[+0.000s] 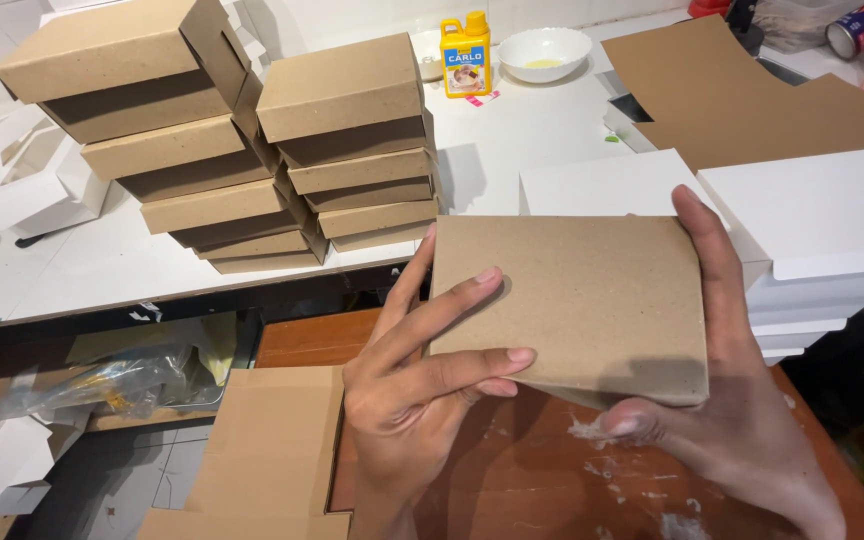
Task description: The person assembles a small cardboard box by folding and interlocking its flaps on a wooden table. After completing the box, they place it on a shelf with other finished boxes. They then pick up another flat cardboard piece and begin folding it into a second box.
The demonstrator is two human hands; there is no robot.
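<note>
Both hands grip a flat brown cardboard box [572, 300] in the air above the wooden tabletop's [552, 480] far edge: the left hand [412, 400] pinches its left side, the right hand [742, 400] cups the right. Even pressure on both sides should keep the corners square.

Nine brown boxes [342, 90], one yellow bottle [466, 55], one white bowl [544, 52].

Beyond the hands stands a white table [512, 140]. On it, up and left of the hands, rest two stacks of brown cardboard boxes [252, 150]. Farther back stand a yellow bottle [465, 55] and a white bowl [544, 52]. To the right lie flat brown cardboard sheets [742, 95] and a pile of white boxes [822, 240].
</note>
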